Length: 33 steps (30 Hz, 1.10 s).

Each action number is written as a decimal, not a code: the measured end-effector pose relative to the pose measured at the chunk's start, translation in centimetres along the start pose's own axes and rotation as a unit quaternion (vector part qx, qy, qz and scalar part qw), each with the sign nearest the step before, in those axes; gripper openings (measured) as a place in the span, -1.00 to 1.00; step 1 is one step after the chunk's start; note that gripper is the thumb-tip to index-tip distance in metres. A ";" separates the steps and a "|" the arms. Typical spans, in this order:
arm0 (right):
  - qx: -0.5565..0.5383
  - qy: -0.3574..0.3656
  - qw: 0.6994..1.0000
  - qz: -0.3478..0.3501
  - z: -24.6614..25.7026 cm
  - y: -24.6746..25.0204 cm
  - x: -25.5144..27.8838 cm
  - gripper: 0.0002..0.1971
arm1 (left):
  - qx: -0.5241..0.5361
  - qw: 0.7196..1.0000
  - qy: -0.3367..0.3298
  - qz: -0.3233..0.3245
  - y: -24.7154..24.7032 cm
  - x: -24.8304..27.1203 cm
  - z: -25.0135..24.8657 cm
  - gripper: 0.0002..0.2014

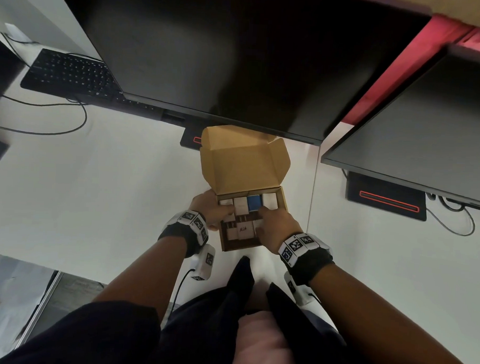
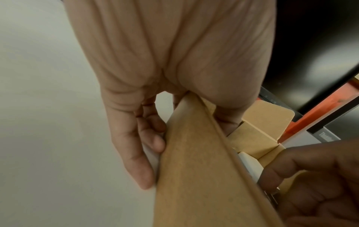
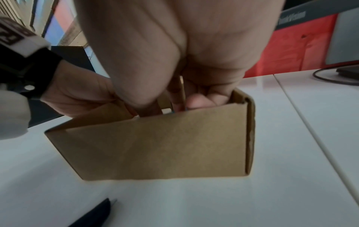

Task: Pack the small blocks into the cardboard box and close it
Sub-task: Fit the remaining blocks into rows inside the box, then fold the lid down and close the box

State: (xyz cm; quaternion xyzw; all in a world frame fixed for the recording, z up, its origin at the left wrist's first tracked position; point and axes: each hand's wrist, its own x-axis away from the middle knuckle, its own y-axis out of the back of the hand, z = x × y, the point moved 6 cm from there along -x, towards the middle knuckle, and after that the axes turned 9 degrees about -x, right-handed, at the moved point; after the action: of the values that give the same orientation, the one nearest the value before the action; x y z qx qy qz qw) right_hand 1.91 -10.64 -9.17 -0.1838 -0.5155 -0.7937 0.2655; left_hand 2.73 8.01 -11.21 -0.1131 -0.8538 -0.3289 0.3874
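Observation:
The brown cardboard box (image 1: pixel 241 248) stands on the white desk with its lid (image 1: pixel 245 165) folded back and open. Inside lie several white blocks (image 1: pixel 240 205) and one blue block (image 1: pixel 253 203) in the far row. My left hand (image 1: pixel 208 210) grips the box's left wall (image 2: pixel 194 169), fingers (image 2: pixel 151 141) outside and thumb inside. My right hand (image 1: pixel 275 227) reaches in from the right; its index finger lies by the blue block, and its curled fingers (image 3: pixel 200 99) seem to pinch a white block. The box's front wall (image 3: pixel 165 145) hides the blocks in the right wrist view.
A large black monitor (image 1: pixel 225 57) overhangs the desk just behind the lid. A second monitor (image 1: pixel 428 121) and its base (image 1: pixel 383 200) stand to the right. A keyboard (image 1: pixel 67 72) and cables lie at the far left. A dark pen-like object (image 3: pixel 93 215) lies near the box's front.

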 end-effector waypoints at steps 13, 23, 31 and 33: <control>0.040 0.006 0.999 -0.020 -0.3 0.0 -0.5 -0.78 | -0.016 1.000 -0.021 -0.003 -0.3 0.9 0.2 -0.85; -0.264 -0.025 0.930 -0.253 -2.5 8.2 0.2 -0.60 | 0.234 0.971 0.006 -0.051 3.2 1.7 0.1 -0.47; -0.488 -0.059 0.868 -0.070 -2.4 6.6 -2.8 -0.13 | 0.346 0.938 0.025 -0.024 2.6 3.6 0.2 -0.51; -0.467 -0.063 0.880 -0.058 -2.4 5.9 -2.2 -0.09 | 0.348 0.937 0.034 -0.015 2.3 4.1 0.9 -0.51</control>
State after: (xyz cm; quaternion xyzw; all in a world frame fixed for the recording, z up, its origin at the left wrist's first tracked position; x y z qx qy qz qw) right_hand 7.19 -14.27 -7.13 -0.3057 -0.1105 -0.9432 0.0692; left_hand 0.46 10.04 -7.51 0.0529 -0.9029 -0.0207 0.4260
